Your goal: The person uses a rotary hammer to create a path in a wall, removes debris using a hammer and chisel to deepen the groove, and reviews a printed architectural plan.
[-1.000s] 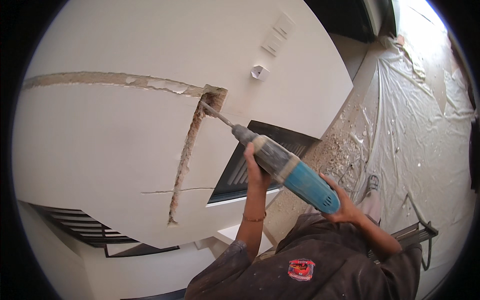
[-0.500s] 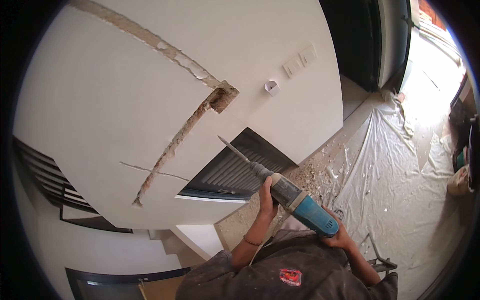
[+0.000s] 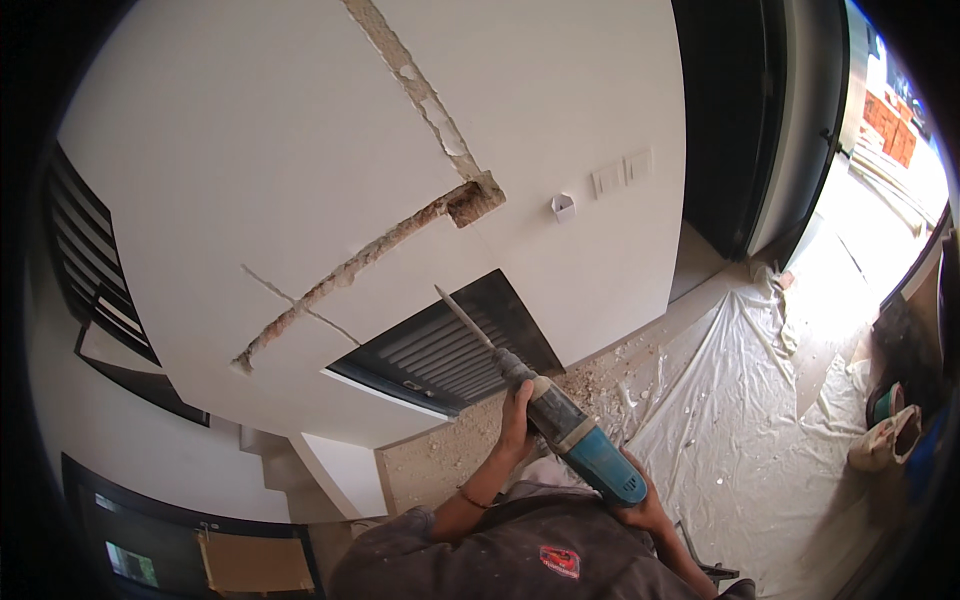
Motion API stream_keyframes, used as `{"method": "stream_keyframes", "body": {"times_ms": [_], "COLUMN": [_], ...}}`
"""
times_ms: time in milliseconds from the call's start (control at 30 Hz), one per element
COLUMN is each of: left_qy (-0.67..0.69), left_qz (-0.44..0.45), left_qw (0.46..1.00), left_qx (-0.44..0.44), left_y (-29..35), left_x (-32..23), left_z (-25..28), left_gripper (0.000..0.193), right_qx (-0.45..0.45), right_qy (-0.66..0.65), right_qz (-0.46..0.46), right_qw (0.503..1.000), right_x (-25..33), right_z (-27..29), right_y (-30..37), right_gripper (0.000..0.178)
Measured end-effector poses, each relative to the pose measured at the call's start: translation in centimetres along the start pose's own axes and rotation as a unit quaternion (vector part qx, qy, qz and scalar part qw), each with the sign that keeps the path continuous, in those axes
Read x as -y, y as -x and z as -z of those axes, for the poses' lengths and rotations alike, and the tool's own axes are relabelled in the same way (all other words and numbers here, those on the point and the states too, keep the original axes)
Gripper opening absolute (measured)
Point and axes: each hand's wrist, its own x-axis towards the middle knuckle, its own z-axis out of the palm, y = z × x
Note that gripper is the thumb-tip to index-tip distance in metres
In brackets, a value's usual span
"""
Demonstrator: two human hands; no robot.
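Toward five o'clock, we hold the blue power hammer (image 3: 600,462), left hand (image 3: 517,414) wrapped round its front, right hand (image 3: 645,498) gripping its rear. Its bit (image 3: 466,316) points between ten and eleven, clear of the groove (image 3: 345,271). Groove, recess (image 3: 478,203) at twelve and channel (image 3: 394,58) toward eleven are already cut, ragged-edged; what cutting remains, we cannot tell.

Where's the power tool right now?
Head view, lower half, slightly right of centre: the power tool is in the left hand and right hand, its bit overlapping the dark louvred panel.
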Motion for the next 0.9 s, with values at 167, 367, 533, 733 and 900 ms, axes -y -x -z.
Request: {"method": "stream_keyframes", "body": {"times_ms": [167, 367, 533, 733, 900], "left_qy": [-0.030, 0.010, 0.047, 0.043, -0.005], "left_qz": [-0.018, -0.042, 0.032, -0.022, 0.008], "left_qw": [0.998, 0.992, 0.991, 0.994, 0.989], "left_qx": [0.058, 0.121, 0.125, 0.096, 0.144], "left_y": [-2.2, -12.1, -12.3, -11.2, -13.2], "left_x": [-1.3, -4.8, -6.6, -5.6, -7.5], "left_z": [-1.3, -1.0, 1.6, 2.3, 3.1], "left_gripper": [0.042, 0.044, 0.036, 0.044, 0.053], "right_qx": [-0.083, -0.165, -0.144, -0.177, -0.212], "right_qy": [0.087, 0.112, 0.126, 0.049, 0.070], "right_qz": [0.033, 0.076, 0.142, 0.059, -0.019], "right_qw": [0.992, 0.977, 0.971, 0.981, 0.975], "right_x": [-1.3, -1.6, -0.5, -1.1, -6.3], "right_z": [-2.4, -6.3, -10.3, -10.0, -12.4], "right_y": [0.2, -8.0, -9.5, -8.4, -8.7], "right_gripper": [0.090, 0.087, 0.090, 0.084, 0.080]}}
